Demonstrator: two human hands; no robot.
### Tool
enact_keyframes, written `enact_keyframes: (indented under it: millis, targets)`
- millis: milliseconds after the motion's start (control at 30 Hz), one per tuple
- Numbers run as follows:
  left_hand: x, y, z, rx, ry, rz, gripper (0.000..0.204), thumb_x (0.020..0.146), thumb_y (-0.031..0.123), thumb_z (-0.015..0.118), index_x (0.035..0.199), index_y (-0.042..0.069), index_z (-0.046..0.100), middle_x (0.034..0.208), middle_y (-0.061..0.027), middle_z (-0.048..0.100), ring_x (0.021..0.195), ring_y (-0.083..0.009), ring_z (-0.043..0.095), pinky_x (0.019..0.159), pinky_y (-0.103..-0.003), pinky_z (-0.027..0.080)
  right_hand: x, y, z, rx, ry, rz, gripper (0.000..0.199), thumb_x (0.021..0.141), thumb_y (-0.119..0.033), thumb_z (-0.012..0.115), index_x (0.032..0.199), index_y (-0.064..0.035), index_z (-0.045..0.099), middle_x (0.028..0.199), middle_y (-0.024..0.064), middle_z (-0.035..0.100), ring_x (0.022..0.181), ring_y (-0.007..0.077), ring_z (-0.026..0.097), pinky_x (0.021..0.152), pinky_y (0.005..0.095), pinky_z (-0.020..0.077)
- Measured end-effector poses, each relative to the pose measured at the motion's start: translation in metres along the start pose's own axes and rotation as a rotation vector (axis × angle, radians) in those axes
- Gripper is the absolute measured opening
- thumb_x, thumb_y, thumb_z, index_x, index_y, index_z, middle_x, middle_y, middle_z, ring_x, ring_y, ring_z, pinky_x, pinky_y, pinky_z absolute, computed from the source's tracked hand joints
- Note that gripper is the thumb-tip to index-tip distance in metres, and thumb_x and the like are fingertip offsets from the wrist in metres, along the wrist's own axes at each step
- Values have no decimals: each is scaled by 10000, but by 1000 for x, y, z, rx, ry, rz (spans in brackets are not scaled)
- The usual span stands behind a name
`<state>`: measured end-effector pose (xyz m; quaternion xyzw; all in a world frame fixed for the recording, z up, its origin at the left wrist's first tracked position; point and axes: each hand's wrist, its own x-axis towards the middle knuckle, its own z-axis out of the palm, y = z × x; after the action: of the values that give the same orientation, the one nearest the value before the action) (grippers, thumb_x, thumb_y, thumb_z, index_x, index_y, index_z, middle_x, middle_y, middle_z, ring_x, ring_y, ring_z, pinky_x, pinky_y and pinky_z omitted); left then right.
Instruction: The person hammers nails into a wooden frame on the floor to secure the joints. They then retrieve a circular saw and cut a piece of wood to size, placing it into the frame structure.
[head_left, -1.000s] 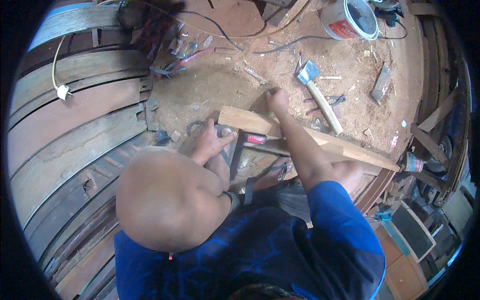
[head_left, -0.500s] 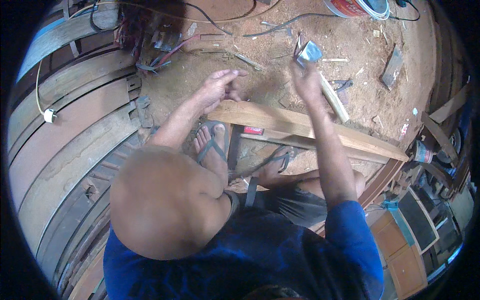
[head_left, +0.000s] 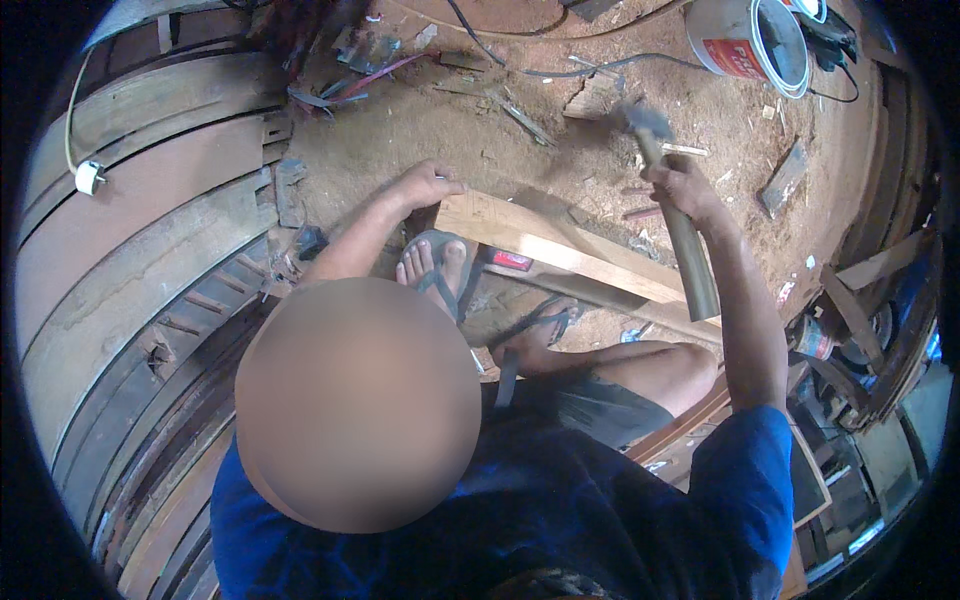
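**Hammer raised over a plank on the sawdust floor**

The left hand (head_left: pixel 425 186) is resting on the near end of the plank (head_left: pixel 560 250), fingers curled over its edge and pinning it down; whether it is pinching anything small cannot be told. Just below that hand, a sandalled foot (head_left: pixel 435 265) is pressing against the plank. To the right, the right hand (head_left: pixel 682 185) is clenching the hammer (head_left: pixel 668 200) by its wooden handle, the blurred head sitting just above the fist. Beyond it, a paint tin (head_left: pixel 750 40) is standing on the sawdust.
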<state>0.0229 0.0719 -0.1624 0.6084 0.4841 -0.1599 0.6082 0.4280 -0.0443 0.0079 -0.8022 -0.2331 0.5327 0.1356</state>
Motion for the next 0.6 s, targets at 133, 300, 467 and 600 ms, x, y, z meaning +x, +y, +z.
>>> enact_keyframes:
  millis: [133,300,467,600]
  targets:
    - [-19,30,-11,-29,-67,-150,813,668,411,850,1267,-59,566,1203,-240,633,1115,-313,613,954,-386,475,-9,-58,16,81,171,-199,461,816,-141,703,1181,48,494,903,129,622,630,181,612,540,301,516]
    - [-2,5,-10,-105,-60,-159,995,621,437,882,1371,-60,458,1306,-247,568,1196,-315,565,1002,-377,453,-22,-45,106,-676,-341,-398,485,818,-179,632,1223,37,476,1007,291,645,962,450,631,874,491,481]
    - [-9,19,-10,-24,21,-145,1019,607,438,888,1379,-60,447,1330,-256,547,1224,-338,545,1036,-386,430,-9,-41,73,-683,-347,-243,539,733,-214,691,1210,2,565,1075,259,657,1028,409,633,918,457,491]
    - [-11,15,-10,-33,20,-187,1009,609,433,885,1377,-56,450,1337,-257,540,1243,-348,529,1054,-396,415,3,-66,60,-227,122,-115,431,792,-170,692,1139,22,525,934,246,663,802,362,660,704,446,526]
